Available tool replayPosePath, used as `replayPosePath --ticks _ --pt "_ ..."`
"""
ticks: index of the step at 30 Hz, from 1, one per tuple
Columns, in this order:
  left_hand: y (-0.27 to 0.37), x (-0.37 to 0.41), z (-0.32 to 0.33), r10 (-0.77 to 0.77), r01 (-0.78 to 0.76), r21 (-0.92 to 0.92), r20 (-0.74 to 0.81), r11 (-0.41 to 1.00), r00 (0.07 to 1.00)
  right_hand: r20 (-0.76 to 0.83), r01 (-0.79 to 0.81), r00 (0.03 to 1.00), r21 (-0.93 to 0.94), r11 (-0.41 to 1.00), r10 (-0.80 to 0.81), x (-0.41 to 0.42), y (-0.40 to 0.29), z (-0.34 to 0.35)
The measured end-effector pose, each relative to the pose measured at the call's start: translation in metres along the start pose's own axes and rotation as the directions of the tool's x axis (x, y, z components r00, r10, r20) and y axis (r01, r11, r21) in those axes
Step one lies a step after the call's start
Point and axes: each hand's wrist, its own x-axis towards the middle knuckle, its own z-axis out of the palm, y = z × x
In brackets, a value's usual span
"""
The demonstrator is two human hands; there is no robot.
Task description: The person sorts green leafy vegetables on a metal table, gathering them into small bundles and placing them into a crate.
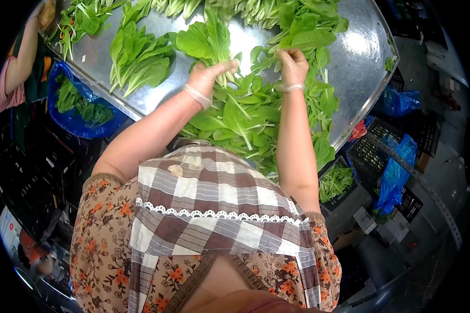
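Observation:
My left hand [207, 78], in a thin clear glove, grips the stems of a bunch of leafy greens [207, 41]. My right hand [293, 64], gloved too, has its fingers curled at the lower edge of the greens [305, 33] piled at the upper right; whether it pinches a leaf or stem cannot be told. Between and below my hands lies a heap of loose green leaves and cut stems [243, 117]. A separate bundle of greens [141, 58] rests to the left on the metal table [360, 74]. More bunches with pale stems [243, 11] line the far side.
A blue plastic bag [56, 117] holding leaves hangs open at the table's left edge, near another person's arm [17, 70]. Right of the table stand black crates [372, 141], one with greens [337, 182], and a blue plastic bag [397, 172]. The table has a raised rim.

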Motion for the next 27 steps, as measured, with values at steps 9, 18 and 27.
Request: replayPosePath --ticks 9,18,27 --pt "0.002 -0.006 0.021 0.067 -0.07 0.06 0.051 0.996 0.996 0.336 -0.107 0.941 0.2 0.974 0.034 -0.059 -0.027 0.005" --pt "-0.005 -0.005 0.006 0.007 -0.009 0.034 0.05 0.999 0.999 0.514 0.446 0.83 -0.378 0.811 -0.217 -0.082 -0.036 0.034" --pt "0.004 -0.001 0.002 0.004 -0.009 0.088 0.052 0.996 0.999 -0.137 -0.116 0.991 -0.841 0.528 0.0 0.018 -0.038 0.031"
